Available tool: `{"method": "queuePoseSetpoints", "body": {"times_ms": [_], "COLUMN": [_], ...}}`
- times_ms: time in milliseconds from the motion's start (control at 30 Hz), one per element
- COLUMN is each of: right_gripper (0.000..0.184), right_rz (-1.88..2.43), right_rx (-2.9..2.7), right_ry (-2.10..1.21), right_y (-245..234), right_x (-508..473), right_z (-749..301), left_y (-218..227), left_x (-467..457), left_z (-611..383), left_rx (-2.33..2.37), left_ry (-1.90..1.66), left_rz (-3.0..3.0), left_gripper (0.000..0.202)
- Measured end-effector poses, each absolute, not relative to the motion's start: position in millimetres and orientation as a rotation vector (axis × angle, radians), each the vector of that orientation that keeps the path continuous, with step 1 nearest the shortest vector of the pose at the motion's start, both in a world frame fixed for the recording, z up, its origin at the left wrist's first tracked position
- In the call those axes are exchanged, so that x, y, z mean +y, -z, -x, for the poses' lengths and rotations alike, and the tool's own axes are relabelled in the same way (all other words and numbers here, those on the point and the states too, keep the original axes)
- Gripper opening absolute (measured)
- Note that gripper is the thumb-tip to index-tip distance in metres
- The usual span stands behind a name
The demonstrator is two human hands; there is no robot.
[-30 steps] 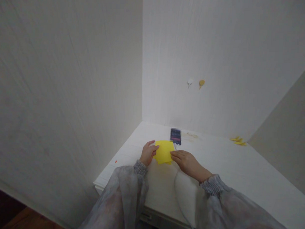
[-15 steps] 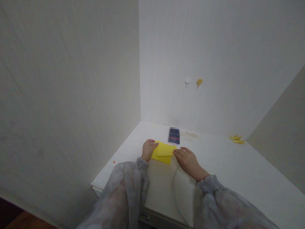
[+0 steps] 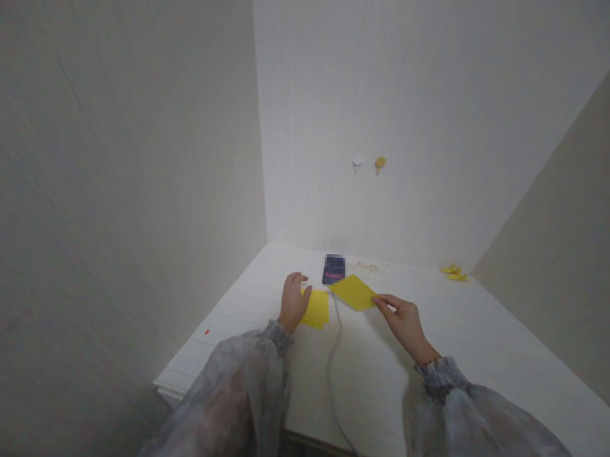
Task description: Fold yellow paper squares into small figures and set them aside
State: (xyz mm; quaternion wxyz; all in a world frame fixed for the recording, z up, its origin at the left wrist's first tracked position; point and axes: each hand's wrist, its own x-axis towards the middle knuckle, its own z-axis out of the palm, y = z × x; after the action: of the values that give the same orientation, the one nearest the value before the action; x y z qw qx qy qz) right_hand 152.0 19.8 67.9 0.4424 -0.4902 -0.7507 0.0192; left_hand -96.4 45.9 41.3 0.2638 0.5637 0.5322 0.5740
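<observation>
My right hand (image 3: 402, 320) pinches one corner of a yellow square sheet of paper (image 3: 353, 293) between thumb and fingers. The sheet is raised off the table and tilted, its far corner overlapping the phone's lower edge in view. My left hand (image 3: 294, 301) rests at the left side of other yellow paper squares (image 3: 316, 308), its thumb and fingers apart. These squares lie flat on the table, slightly offset from one another, and the hand hides their left edge.
A phone (image 3: 334, 269) lies at the back of the white table (image 3: 379, 391), with a cable (image 3: 331, 363) running to the front edge. Several folded yellow papers (image 3: 454, 272) sit at the back right corner. Two hooks, white (image 3: 357, 161) and yellow (image 3: 380, 163), are on the wall.
My right hand has moved right, lifting one yellow sheet away from the others. My left hand's fingers have spread beside the remaining squares. The camera view has shifted slightly.
</observation>
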Motion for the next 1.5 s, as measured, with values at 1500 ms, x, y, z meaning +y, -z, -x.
{"method": "queuePoseSetpoints", "body": {"times_ms": [1500], "right_gripper": [0.009], "right_rz": [0.894], "right_rx": [-1.967], "right_ry": [-0.183], "right_y": [-54], "right_x": [-8], "right_z": [-184], "left_y": [-53], "left_x": [-1], "left_z": [-12], "left_rx": [0.552], "left_ry": [-0.891], "left_rz": [-0.931], "left_gripper": [0.024]}}
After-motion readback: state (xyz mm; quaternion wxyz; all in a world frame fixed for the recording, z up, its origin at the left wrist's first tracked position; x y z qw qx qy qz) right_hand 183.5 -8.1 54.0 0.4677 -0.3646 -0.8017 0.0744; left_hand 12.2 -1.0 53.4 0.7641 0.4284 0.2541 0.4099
